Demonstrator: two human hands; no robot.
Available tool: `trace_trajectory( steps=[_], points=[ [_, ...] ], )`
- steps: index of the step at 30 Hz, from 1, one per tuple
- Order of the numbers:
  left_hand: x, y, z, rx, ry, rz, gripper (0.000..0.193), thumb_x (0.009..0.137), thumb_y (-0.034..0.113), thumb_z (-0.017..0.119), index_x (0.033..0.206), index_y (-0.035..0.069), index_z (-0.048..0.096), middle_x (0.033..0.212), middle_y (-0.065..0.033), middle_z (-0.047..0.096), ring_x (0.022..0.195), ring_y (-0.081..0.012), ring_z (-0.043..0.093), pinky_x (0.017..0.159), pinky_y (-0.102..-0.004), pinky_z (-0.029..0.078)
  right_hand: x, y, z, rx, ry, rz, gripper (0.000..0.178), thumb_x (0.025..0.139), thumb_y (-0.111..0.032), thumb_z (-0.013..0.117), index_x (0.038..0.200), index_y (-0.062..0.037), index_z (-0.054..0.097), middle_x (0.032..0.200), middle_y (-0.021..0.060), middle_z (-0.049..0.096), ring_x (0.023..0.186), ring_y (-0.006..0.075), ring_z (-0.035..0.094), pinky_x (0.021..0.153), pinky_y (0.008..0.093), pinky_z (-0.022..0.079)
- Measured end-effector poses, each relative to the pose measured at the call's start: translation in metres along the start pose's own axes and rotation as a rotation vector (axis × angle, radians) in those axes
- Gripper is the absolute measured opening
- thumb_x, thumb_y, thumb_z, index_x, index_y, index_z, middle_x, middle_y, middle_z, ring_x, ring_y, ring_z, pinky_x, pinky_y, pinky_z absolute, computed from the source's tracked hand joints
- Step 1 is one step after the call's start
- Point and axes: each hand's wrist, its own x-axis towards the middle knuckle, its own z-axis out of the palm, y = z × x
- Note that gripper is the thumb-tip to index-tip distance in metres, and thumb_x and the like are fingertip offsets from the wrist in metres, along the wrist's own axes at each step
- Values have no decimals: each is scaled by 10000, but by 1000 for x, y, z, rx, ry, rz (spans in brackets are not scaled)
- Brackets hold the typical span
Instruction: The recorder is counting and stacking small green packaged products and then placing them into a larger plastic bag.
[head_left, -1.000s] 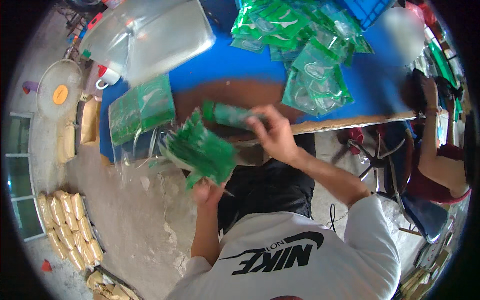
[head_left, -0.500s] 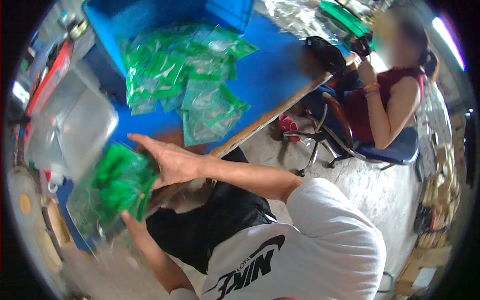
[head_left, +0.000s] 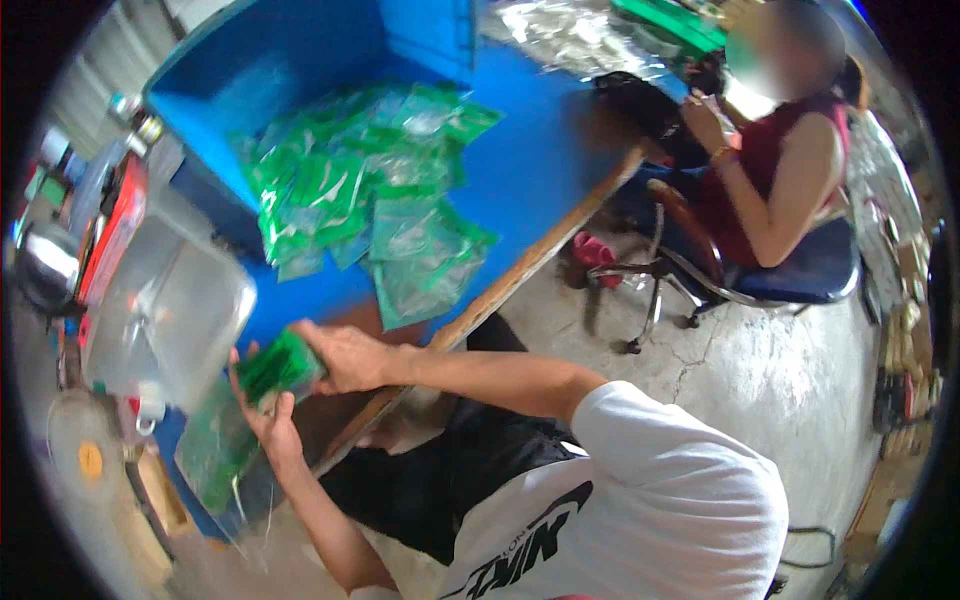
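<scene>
At the near table edge, my left hand (head_left: pixel 272 425) wraps its fingers and thumb round a compact bundle of green plastic (head_left: pixel 275 372). My right hand (head_left: pixel 350 360) closes on the bundle's right end; some of its fingertips are hidden behind it. Just below the bundle, a clear, green-tinted plastic bag (head_left: pixel 215 450) hangs by my left hand with thin loose strands under it. Whether bag and bundle are joined, I cannot tell. Several flat green-and-clear plastic packets (head_left: pixel 425 265) lie heaped on the blue tabletop (head_left: pixel 530 125) beyond my hands.
Behind the packets a blue bin (head_left: pixel 205 110) lies open towards me. A translucent plastic tub (head_left: pixel 180 310) stands left of my hands. The table's worn wooden edge (head_left: pixel 540 255) runs diagonally. At right, another person (head_left: pixel 770 190) sits on a wheeled chair (head_left: pixel 800 285) at the table.
The green plastic, spread wider before, is now a smaller bundle between my hands. My left hand has moved up and its fingers have come round it. The view has shifted slightly.
</scene>
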Motion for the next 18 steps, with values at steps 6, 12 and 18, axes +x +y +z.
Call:
trace_trajectory(
  steps=[6, 12, 18],
  points=[
    [2, -4, 15, -1, 19, -186, 979, 697, 57, 840, 1515, 118, 306, 1451, -119, 454, 1333, -258, 435, 1124, -450, 362, -6, -1, -19, -103, 29, -17, 974, 666, -268, 885, 1419, -15, 322, 1297, 267, 522, 1191, 457, 526, 1016, 490, 434],
    [-14, -7, 9, 476, -124, -50, 596, 725, 87, 871, 1258, 49, 607, 1203, -81, 634, 1131, -197, 593, 984, -364, 465, -8, -2, -22, -105, -100, 95, 805, 698, -293, 877, 1277, -34, 381, 1142, 268, 586, 1100, 490, 548, 925, 537, 451],
    [-19, -15, 9, 465, -79, -305, 482, 726, 149, 877, 1148, 33, 674, 1143, -74, 683, 1039, -208, 633, 925, -369, 488, -7, 2, -34, -75, -174, 108, 862, 643, -373, 877, 1285, 22, 459, 1131, 296, 620, 1104, 460, 596, 923, 493, 490]
  ],
)
